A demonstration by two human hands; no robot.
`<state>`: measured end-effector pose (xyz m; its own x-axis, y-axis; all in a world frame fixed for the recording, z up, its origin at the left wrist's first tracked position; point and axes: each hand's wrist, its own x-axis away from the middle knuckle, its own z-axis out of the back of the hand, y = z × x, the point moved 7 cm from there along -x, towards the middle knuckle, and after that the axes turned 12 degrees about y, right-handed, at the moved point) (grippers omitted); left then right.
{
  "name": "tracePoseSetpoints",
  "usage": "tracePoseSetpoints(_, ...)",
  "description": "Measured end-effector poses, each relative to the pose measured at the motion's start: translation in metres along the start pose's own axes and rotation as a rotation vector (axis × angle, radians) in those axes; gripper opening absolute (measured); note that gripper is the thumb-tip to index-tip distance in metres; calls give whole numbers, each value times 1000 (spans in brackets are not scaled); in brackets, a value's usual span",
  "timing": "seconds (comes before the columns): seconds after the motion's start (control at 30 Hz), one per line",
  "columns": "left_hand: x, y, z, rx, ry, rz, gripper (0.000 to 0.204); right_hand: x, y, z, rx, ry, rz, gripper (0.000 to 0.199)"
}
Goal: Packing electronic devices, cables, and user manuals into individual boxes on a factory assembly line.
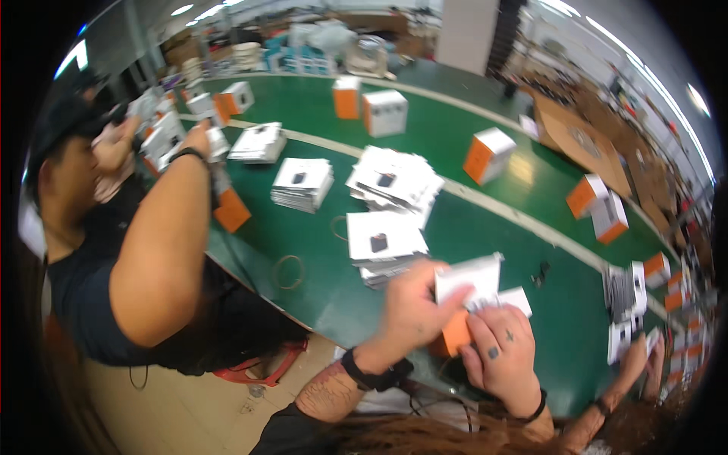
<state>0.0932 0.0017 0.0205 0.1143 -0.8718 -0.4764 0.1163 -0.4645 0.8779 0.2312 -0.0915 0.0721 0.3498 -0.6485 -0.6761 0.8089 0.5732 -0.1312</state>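
Paper point(475, 274), flat and white, is pinched in left grip point(416, 302); right grip point(504, 350) clasps boxy orange carton point(455, 332).

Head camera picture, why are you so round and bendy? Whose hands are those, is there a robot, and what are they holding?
There's no robot here, just a person using two bare hands. The camera sits on that person's head and looks down, so the arms come in from the bottom. Its very wide fisheye lens makes straight edges curve.

The left hand pinches a white leaflet. The right hand grips an orange box just below it.

On the green table are stacks of white printed leaflets and small orange-and-white boxes. The person in a black shirt at the picture's left is somebody else, working alongside.
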Motion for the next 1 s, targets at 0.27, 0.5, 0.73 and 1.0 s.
tracePoseSetpoints(0.27, 19, 32, 23, -17, 67, 64, 78, 6, 4, 9, -125, 78, -106, 53)
tracePoseSetpoints(0.5, 42, 40, 4, -131, -147, 149, 76, 13, 0, 8, -48, 13, -21, 51)
tracePoseSetpoints(0.73, 22, 19, -5, -192, -65, -190, 41, 1, 12, 5, 92, -76, -147, 68)
tracePoseSetpoints(1.0, 12, 7, 1, -116, 19, 3, 21, -10, 19, 1, 81, -198, -120, 68)
